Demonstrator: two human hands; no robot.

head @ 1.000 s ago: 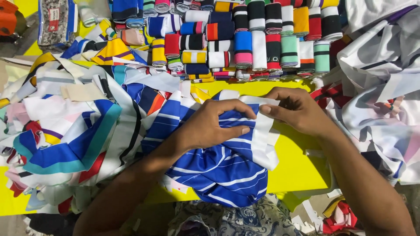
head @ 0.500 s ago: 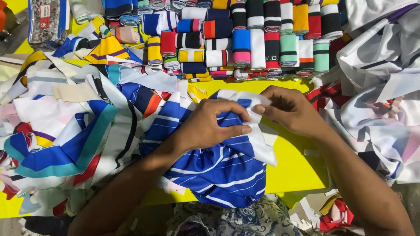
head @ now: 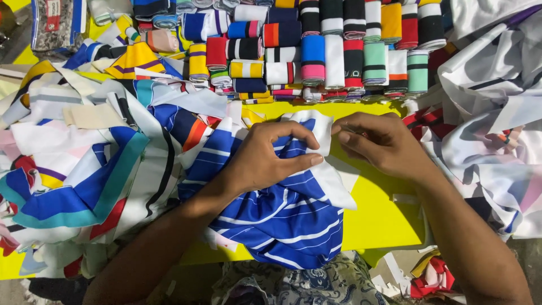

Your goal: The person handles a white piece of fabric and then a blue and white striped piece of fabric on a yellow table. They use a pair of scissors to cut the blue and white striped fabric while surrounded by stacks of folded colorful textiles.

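A blue cloth with white stripes point(head: 282, 214) lies on the yellow table point(head: 384, 214) in front of me. A white panel point(head: 327, 164) runs along the cloth's right edge. My left hand point(head: 268, 158) rests on the cloth and pinches that white edge between thumb and forefinger. Just to the right, my right hand point(head: 378, 144) has its fingers curled at the same white edge; something small and red shows between its fingertips, too small to name.
Several rolled striped fabric bands point(head: 316, 51) in many colours lie in rows at the back. A heap of colourful cut cloth point(head: 84, 164) covers the left side. White and grey fabric point(head: 497, 124) is piled at the right. Patterned cloth point(head: 299, 282) covers my lap.
My left hand's fingers have shifted right along the white edge and pinched it. My right hand has moved a little left, closer to the left hand.
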